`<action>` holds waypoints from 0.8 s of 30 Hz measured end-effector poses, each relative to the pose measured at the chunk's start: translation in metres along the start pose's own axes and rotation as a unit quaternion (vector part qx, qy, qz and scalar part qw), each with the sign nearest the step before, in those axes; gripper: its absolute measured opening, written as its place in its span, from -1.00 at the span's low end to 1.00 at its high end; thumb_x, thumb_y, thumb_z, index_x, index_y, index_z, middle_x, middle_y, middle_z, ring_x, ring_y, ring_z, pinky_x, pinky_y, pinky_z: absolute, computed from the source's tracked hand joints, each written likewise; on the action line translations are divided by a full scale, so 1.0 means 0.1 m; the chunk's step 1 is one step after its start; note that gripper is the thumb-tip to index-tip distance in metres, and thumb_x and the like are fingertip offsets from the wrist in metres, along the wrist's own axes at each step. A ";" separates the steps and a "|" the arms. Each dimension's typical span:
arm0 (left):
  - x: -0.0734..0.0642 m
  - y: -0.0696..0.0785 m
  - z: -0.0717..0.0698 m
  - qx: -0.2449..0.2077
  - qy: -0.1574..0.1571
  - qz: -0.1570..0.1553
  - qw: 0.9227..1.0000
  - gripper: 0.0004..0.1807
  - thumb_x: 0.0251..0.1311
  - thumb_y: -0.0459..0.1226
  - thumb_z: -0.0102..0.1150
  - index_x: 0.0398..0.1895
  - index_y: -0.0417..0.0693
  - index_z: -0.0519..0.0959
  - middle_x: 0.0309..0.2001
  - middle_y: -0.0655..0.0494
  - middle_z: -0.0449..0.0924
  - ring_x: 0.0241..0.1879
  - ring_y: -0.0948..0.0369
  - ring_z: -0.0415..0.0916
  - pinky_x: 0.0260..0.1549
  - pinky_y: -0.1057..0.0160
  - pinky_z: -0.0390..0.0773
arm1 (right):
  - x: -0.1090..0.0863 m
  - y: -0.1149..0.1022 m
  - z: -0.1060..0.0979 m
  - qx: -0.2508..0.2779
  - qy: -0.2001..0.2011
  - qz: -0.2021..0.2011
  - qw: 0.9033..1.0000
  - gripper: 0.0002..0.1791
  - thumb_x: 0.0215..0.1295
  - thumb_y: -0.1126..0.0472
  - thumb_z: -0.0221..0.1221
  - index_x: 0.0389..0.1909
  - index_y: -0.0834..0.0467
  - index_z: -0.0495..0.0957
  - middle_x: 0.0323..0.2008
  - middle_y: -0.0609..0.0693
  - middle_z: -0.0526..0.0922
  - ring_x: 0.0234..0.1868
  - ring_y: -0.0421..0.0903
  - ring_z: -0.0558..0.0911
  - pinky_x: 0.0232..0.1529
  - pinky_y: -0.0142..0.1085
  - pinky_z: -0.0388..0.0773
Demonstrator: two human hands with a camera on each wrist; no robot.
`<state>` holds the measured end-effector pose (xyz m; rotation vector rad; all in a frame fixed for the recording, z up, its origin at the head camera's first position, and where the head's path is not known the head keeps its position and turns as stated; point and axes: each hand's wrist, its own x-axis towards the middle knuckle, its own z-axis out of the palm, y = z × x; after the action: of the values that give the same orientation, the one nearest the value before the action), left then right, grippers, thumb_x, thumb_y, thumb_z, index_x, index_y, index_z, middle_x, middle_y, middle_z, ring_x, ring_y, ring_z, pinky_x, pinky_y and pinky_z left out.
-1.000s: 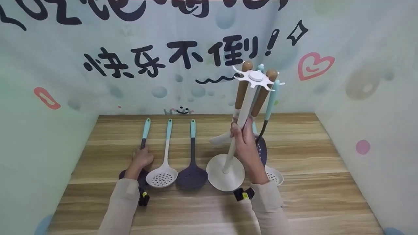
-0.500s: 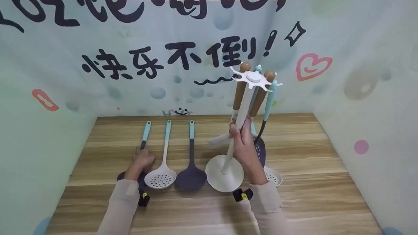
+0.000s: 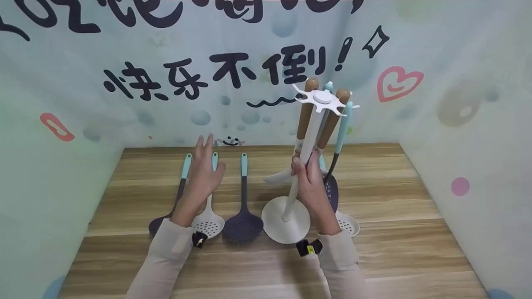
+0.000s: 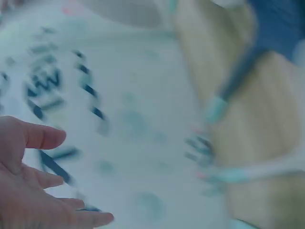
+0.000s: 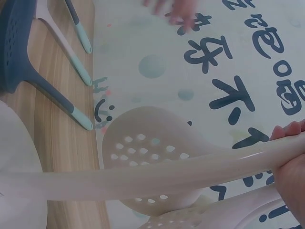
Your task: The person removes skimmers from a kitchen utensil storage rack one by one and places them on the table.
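The right hand [image 3: 311, 185] grips the rack [image 3: 311, 139]; the left hand [image 3: 203, 176], free, fingers apart, hovers above a white skimmer [image 3: 211, 224] on the table [image 3: 399, 257].

The counter [image 3: 395, 265] I'm looking at is light brown with a streaky wood grain, its lines running from side to side. Three kitchen tools lie on it in a row, pale blue handle ends toward the far edge: a dark utensil [image 3: 157, 225] on the left, partly hidden, then a white slotted spoon [image 3: 209, 225], then a dark slotted spoon [image 3: 243, 224]. Just beside that last one sits the round white base [image 3: 278, 228] of a stand [image 3: 312, 137].
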<state>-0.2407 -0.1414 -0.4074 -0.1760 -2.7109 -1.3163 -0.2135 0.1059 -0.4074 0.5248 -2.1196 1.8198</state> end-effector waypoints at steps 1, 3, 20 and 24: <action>-0.03 0.14 0.00 -0.005 0.014 0.029 0.999 -0.25 0.27 -0.32 -0.08 0.46 -0.14 -0.15 0.45 -0.23 -0.36 0.43 -0.18 -0.33 0.29 -0.21 0.01 | 0.00 0.00 0.00 0.000 0.000 0.001 1.000 -0.70 0.45 0.32 -0.20 0.09 0.38 0.06 -0.37 -0.01 0.27 -0.36 0.00 0.33 -0.22 -0.30 0.34; -0.09 0.41 0.02 -0.015 0.044 0.094 0.994 -0.28 0.27 -0.32 -0.05 0.45 -0.11 -0.07 0.45 -0.18 -0.27 0.43 -0.09 -0.21 0.29 -0.14 0.08 | 0.00 -0.01 0.00 -0.003 0.001 0.001 1.000 -0.69 0.45 0.30 -0.19 0.10 0.36 0.06 -0.36 -0.01 0.27 -0.35 0.01 0.33 -0.21 -0.30 0.34; -0.31 1.82 0.11 0.111 0.169 0.447 0.871 -0.58 0.24 -0.37 -0.06 0.19 -0.21 0.39 0.22 -0.13 0.35 0.32 -0.02 0.17 0.37 0.18 0.04 | -0.05 0.00 -0.05 -0.007 -0.015 0.068 0.998 -0.37 0.42 -0.15 -0.20 0.39 -0.05 -0.14 0.35 -0.13 0.05 0.36 -0.18 0.09 0.39 -0.06 0.05; -0.32 1.83 0.13 0.093 0.169 0.439 0.878 -0.59 0.22 -0.41 -0.08 0.16 -0.23 0.40 0.16 -0.11 0.40 0.32 -0.01 0.18 0.37 0.20 0.04 | -0.06 0.02 -0.05 0.005 -0.022 0.075 0.997 -0.36 0.40 -0.15 -0.14 0.38 -0.06 -0.12 0.34 -0.13 0.07 0.35 -0.17 0.12 0.38 -0.05 0.06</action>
<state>-0.1809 -0.0202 -0.2796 -0.9233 -1.9999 -0.7110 -0.2089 0.1115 -0.4113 0.4205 -2.2352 1.9153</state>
